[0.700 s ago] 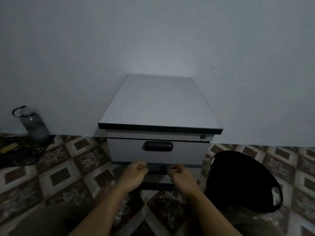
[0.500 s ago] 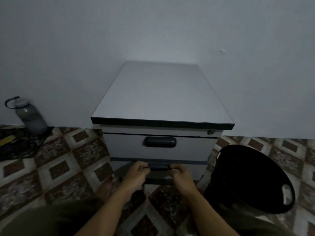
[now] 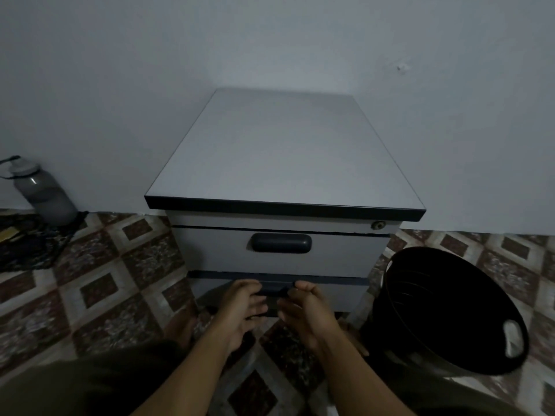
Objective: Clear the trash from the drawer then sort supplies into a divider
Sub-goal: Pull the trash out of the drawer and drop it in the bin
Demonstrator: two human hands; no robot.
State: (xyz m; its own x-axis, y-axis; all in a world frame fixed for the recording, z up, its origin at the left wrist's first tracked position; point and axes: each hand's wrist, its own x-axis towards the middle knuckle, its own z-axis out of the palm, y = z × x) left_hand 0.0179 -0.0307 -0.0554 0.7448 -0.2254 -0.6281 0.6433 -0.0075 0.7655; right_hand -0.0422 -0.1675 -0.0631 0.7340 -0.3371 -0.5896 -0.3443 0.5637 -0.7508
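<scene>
A low grey cabinet stands against the wall with two drawers. The upper drawer is closed, and its dark handle is free. Both my hands are at the dark handle of the lower drawer. My left hand holds its left end, thumb on top and fingers curled under. My right hand grips its right end the same way. The lower drawer shows no opening, so its contents are hidden. No divider is in view.
A black plastic bin with a cut-out grip stands on the tiled floor right of the cabinet. A grey water bottle stands by the wall at far left, beside a dark mat. My knees fill the bottom edge.
The view has moved closer and tilted down over the cabinet. Both hands stay at the lower handle, now turned more palm-up with fingers hooked beneath it.
</scene>
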